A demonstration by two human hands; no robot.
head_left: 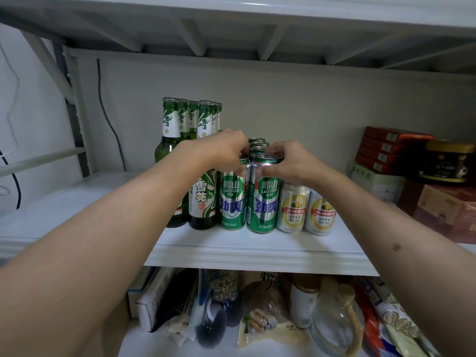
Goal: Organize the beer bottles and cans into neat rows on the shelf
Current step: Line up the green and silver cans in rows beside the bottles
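Note:
On the white shelf (257, 251) stand green beer bottles (203, 202) in rows at the left. Beside them run two rows of tall green cans, with two short white-and-gold cans (292, 208) to their right. My left hand (226, 148) grips the top of the front left green can (231, 202). My right hand (286, 163) grips the top of the front right green can (264, 202). More green cans (256, 144) line up behind, partly hidden by my hands.
Stacked red boxes (391, 150), a round dark tin (448, 161) and cartons fill the shelf's right end. The shelf above hangs low overhead. Bags, a jar and packets crowd the lower shelf (257, 318). A black cable (110, 119) runs down the back wall.

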